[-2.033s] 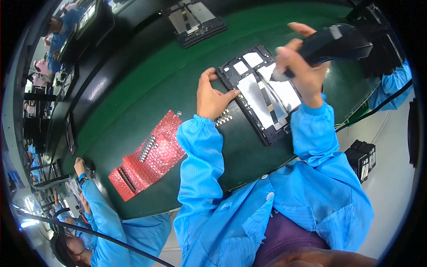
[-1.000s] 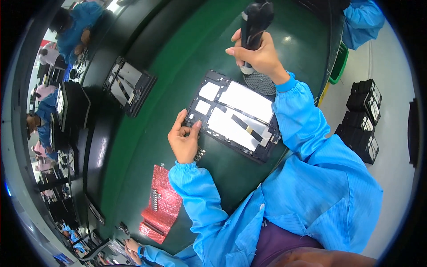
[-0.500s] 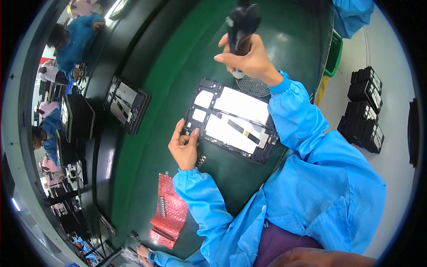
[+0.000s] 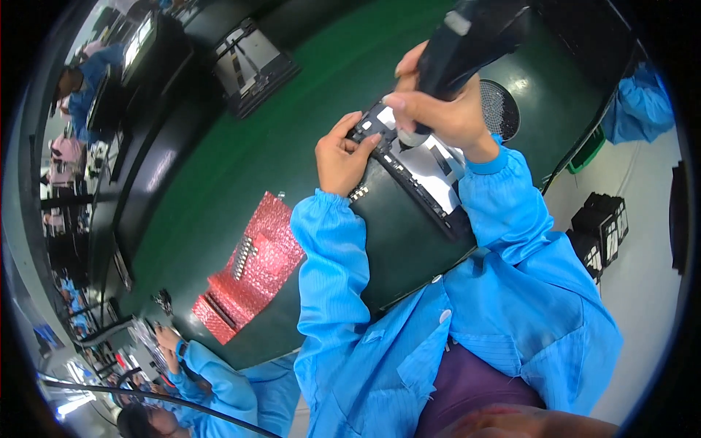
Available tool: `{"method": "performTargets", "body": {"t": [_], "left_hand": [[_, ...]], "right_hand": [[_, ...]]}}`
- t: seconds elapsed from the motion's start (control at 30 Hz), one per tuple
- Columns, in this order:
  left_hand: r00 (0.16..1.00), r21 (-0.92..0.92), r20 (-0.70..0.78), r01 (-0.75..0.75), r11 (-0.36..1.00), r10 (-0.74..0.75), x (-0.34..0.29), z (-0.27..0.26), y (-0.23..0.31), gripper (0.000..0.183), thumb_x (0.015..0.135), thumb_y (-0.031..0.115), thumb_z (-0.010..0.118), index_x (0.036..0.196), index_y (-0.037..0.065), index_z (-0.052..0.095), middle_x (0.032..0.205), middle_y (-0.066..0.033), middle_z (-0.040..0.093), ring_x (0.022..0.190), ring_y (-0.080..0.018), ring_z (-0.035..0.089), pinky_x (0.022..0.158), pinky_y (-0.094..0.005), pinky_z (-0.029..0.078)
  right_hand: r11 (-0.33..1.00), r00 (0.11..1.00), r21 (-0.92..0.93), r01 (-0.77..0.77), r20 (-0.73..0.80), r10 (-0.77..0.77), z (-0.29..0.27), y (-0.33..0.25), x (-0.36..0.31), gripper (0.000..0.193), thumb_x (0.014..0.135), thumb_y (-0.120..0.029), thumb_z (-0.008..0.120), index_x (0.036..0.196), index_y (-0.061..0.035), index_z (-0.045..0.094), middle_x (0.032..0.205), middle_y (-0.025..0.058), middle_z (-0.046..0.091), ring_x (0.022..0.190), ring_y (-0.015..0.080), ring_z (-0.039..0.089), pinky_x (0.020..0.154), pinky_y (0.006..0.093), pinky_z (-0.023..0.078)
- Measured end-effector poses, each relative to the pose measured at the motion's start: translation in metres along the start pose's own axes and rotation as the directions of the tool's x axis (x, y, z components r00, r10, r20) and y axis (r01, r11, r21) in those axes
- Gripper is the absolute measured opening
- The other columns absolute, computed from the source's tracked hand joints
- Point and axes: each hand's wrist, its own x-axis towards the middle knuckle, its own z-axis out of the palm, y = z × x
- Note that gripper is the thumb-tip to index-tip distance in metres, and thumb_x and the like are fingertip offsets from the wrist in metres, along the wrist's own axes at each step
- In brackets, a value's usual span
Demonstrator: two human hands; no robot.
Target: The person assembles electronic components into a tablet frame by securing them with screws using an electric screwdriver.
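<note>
An opened tablet [image 4: 420, 179], black-framed with silver-white panels inside, lies on the green bench. My left hand [image 4: 342, 157] pinches its left edge, thumb on top of the frame. In my right hand [image 4: 456, 117] is a black electric screwdriver [image 4: 467, 51], its fingers wrapped round the body. The driver's tip points down over the tablet's near edge, not far from my left thumb; I cannot tell whether it touches a screw. A round dish with a perforated plate [image 4: 499, 109] sits just beyond my right wrist. Small metal parts [image 4: 359, 193] lie beside my left wrist.
Pink bubble wrap [image 4: 274, 252] with a row of small parts lies left of my sleeve. Another opened tablet [image 4: 252, 69] rests at the far left. Black units [image 4: 606, 219] are stacked on the floor at right, near a green bin [image 4: 586, 152]. A co-worker's hand [image 4: 168, 339] shows at lower left.
My right hand has lowered the screwdriver from beyond the tablet to over its near edge. The view has turned, and the tablet appears tilted. My left hand keeps hold of its edge.
</note>
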Motion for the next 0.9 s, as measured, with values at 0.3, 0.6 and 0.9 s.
{"method": "performTargets", "body": {"t": [0.3,0.6,0.9], "left_hand": [[0.998,0.014,0.028,-0.06,0.998,0.059,-0.001,-0.006,-0.016,0.037,0.071,0.0,0.071,0.106,-0.005,0.061,0.114,-0.013,0.06,0.057,-0.0032,0.054,0.051,-0.0182,0.043],[0.988,-0.087,-0.015,-0.157,0.984,0.156,0.006,0.001,-0.026,0.037,0.068,0.0,0.073,0.103,-0.006,0.061,0.109,-0.011,0.063,0.051,-0.0033,0.05,0.048,-0.0197,0.042],[0.991,-0.064,0.025,-0.132,0.989,0.134,0.007,0.001,-0.024,0.036,0.069,0.001,0.074,0.102,-0.007,0.062,0.109,-0.0104,0.062,0.051,-0.0025,0.049,0.047,-0.0191,0.041]], "right_hand": [[0.98,0.981,-0.191,-0.059,0.172,0.093,0.023,0.018,-0.006,0.03,0.073,0.005,0.068,0.096,0.0023,0.05,0.061,0.0064,0.058,0.051,0.0107,0.056,0.047,0.0232,0.044],[0.979,0.977,-0.195,-0.052,0.195,0.091,0.023,0.019,-0.007,0.03,0.074,0.005,0.068,0.097,0.0021,0.05,0.061,0.0061,0.058,0.052,0.0107,0.057,0.048,0.0232,0.045],[0.984,0.979,-0.161,-0.07,0.178,0.099,0.021,0.023,-0.009,0.028,0.072,0.001,0.071,0.094,0.0025,0.053,0.061,0.005,0.059,0.052,0.0097,0.057,0.048,0.0222,0.044]]}}
